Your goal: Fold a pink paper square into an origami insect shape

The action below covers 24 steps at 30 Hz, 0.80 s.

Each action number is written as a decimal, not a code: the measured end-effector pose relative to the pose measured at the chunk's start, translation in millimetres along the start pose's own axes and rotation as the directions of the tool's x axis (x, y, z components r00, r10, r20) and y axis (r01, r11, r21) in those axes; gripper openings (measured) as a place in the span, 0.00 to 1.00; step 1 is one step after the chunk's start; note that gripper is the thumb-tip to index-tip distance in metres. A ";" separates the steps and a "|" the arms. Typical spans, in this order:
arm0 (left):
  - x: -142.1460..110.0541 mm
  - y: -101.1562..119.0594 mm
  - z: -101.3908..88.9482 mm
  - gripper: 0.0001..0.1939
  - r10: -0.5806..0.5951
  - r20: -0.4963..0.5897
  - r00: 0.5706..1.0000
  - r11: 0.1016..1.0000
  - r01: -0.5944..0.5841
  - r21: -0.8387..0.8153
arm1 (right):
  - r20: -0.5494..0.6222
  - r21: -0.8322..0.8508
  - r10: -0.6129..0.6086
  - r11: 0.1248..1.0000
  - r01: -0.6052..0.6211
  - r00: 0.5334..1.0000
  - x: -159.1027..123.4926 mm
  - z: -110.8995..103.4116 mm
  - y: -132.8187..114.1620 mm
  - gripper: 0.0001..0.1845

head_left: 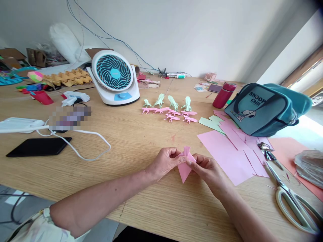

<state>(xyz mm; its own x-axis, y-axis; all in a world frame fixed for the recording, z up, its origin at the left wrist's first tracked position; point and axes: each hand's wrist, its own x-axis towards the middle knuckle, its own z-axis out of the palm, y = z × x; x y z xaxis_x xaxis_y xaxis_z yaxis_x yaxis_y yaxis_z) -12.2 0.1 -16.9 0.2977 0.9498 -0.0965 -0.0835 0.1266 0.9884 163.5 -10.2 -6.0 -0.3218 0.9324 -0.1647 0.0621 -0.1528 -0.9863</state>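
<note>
Between both hands, just above the wooden table (141, 151), is a pink folded paper (184, 172) with a pointed lower end and a narrow flap sticking up. My left hand (168, 163) pinches its left side, thumb on the front face. My right hand (204, 168) grips the right side, its thumb close to the other thumb; some of its fingers are hidden behind the paper. Farther back stand several green origami insects (173, 103), with several pink origami insects (172, 117) in front of them.
Pink paper sheets (227, 158) lie at right, near large scissors (290, 198) and a teal bag (257, 112). A red bottle (224, 95) stands beside the bag. A fan (114, 75) is at back left; a black phone (37, 147) and white cable (101, 134) lie at left.
</note>
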 end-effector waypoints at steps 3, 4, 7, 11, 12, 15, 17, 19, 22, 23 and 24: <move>0.7 -0.7 0.1 0.24 -0.014 0.019 1.000 1.000 0.014 -0.010 | -0.007 0.051 -0.014 0.999 0.014 1.000 0.8 -1.2 4.2 0.26; 1.1 -1.3 0.1 0.24 -0.018 0.021 1.000 1.000 0.018 -0.018 | -0.019 0.070 -0.019 0.997 0.021 1.000 1.4 -2.2 6.2 0.25; 2.3 -3.4 0.2 0.24 -0.033 0.017 0.999 0.998 0.034 -0.049 | -0.056 0.102 -0.030 0.994 0.036 0.998 3.4 -5.7 11.5 0.22; 3.4 -4.5 0.5 0.24 -0.054 -0.016 0.998 0.996 0.053 -0.078 | -0.056 0.084 -0.040 0.995 0.045 0.998 4.1 -7.6 12.2 0.21; 3.6 -4.5 0.5 0.24 -0.059 -0.028 0.998 0.995 0.057 -0.085 | -0.057 0.084 -0.039 0.996 0.044 0.998 4.1 -7.4 11.6 0.21; 3.9 -4.2 0.8 0.24 -0.075 -0.042 0.996 0.991 0.070 -0.118 | -0.068 0.112 -0.018 0.993 0.025 0.998 4.8 -6.3 10.7 0.22; 3.6 -3.8 1.1 0.24 -0.074 -0.024 0.997 0.988 0.070 -0.137 | -0.069 0.132 -0.007 0.991 0.016 0.998 5.7 -5.8 11.4 0.22; 3.2 -3.4 1.2 0.23 -0.062 -0.002 0.998 0.989 0.061 -0.138 | -0.068 0.142 -0.009 0.990 0.018 0.998 6.4 -5.4 12.2 0.22; 3.0 -3.6 0.6 0.23 -0.053 0.013 0.998 0.991 0.055 -0.123 | -0.103 0.135 -0.020 0.990 0.034 0.994 6.0 -4.4 10.9 0.22; 3.2 -4.0 0.3 0.22 -0.056 0.010 0.998 0.991 0.057 -0.120 | -0.119 0.125 -0.032 0.991 0.047 0.992 5.6 -3.7 9.6 0.22; 3.5 -4.6 -0.1 0.22 -0.060 0.007 0.998 0.991 0.060 -0.123 | -0.130 0.112 -0.050 0.992 0.065 0.990 5.0 -2.8 8.0 0.22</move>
<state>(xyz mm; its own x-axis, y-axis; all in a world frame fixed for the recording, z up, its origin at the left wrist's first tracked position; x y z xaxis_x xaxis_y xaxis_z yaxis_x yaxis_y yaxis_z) -10.8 2.9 -21.8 0.3087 0.9385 -0.1545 -0.1819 0.2177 0.9589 165.0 -5.8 -14.7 -0.1985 0.9736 -0.1127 -0.0647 -0.1278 -0.9897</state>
